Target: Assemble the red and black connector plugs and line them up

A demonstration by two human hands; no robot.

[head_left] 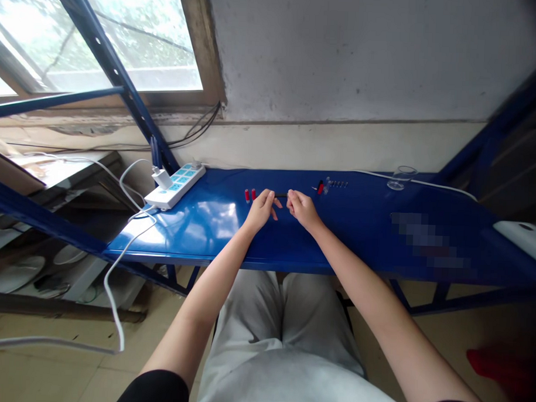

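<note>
**Both hands pinch a small dark rod over the blue bench**

The blue bench top (214, 222) serves as the landmark, and everything here lies on it or above it. At its far left corner rests a white power strip (176, 186) with a white plug (162, 177) seated in it; its white cable (116, 260) drops off the bench's front left edge towards the floor. Right of the strip, near the bench's back edge, stand two small red pieces (250, 195), just beside the left hand.

The left hand (262, 209) hovers low over the middle of the bench, fingers curled, thumb and forefinger pinching one end of a short dark rod (281, 195). The right hand (302, 208) meets it from the other side, its fingertips closed on the rod's opposite end. So the rod sits between the two hands, held just above the bench surface; whether it touches the top I cannot tell.

The step in hand looks like fitting or aligning work on that rod, judging by the paired pinch. The next move seems to call for fine fingertip control and a steady grip on both ends, since the part is small and thin.

Further right along the back edge lie a red-and-black small part (320, 187) and a row of tiny dark pieces (339, 183), then a clear glass (399, 177) near the bench's right end.
</note>
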